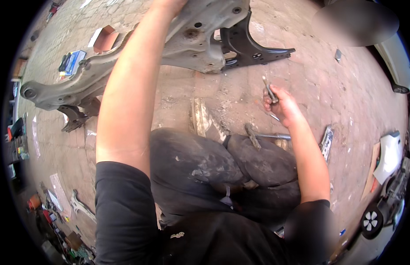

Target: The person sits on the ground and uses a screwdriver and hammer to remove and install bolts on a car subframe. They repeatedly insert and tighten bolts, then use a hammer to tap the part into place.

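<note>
You are crouched or seated low on a brick-paved floor point(178, 90), in a black T-shirt point(125, 198) and dark, stained trousers point(191, 161). Ahead of you, from the left to the far middle, lies a big grey metal car subframe point(191, 55), pierced with round holes. A black control arm point(241, 42) sticks out from its right end; another dark, smaller bracket-like arm point(74, 118) shows beneath its left end.

Your left arm stretches forward across the subframe. Its hand point(172, 4) is over the subframe's far part and cut off by the upper edge, so you cannot tell whether its fingers grip or lie loose. Your right hand point(282, 104) is raised to the right of the subframe, apart from it, fingers curled narrowly round a slim metal piece point(270, 90) with a pale tip; its exact kind is unclear.

Between your legs and the subframe is a dusty, pale shoe point(199, 115). By your right knee lies a long-handled metal tool point(275, 135). Far left, beyond the subframe, are an open cardboard box point(105, 39) and a blue box point(74, 62). To the right sit a white body panel point(390, 157) and, farther off, a pale car point(394, 57).
</note>
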A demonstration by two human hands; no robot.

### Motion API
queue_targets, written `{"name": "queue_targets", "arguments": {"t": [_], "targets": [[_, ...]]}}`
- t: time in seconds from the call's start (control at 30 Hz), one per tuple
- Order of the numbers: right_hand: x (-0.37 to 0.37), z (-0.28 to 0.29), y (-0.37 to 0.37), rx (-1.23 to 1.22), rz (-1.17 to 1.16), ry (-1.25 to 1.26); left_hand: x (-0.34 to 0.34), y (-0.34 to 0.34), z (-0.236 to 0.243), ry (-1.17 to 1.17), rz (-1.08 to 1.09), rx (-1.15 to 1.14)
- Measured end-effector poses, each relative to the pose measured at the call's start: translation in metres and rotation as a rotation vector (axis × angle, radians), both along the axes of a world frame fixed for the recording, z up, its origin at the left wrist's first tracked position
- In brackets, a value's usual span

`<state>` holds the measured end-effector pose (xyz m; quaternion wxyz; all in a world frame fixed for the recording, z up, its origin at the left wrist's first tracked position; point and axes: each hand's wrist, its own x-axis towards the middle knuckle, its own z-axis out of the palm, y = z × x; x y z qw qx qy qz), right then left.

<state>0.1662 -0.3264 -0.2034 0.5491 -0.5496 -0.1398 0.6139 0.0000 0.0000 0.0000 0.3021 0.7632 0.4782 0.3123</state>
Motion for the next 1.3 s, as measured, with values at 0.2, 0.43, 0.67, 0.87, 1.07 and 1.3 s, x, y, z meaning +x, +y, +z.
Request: {"name": "queue_targets", "arguments": {"t": [0.2,0.43,0.67,0.87,1.07,1.3], "targets": [[0.035,-0.093,-0.018,-0.669,0.440,-0.903,0.006,0.005,0.000,-0.060,-0.034,0.027],[0.061,-0.075,0.044,-0.279,0.094,-1.465,0.005,0.011,-0.018,-0.404,-0.188,-0.066],[0.071,-0.019,0.175,0.060,0.116,-1.400,0.006,0.007,-0.022,-0.652,-0.349,-0.077],[0.050,-0.027,0.176,0.030,0.172,-1.296,0.002,-0.001,-0.017,-0.679,-0.399,-0.108],[0.005,-0.030,0.102,-0.020,0.089,-1.465,-0.023,-0.047,-0.021,-0.708,-0.453,-0.191],[-0.036,-0.024,0.028,0.004,0.116,-1.322,-0.049,-0.080,-0.021,-0.632,-0.466,-0.082]]}}
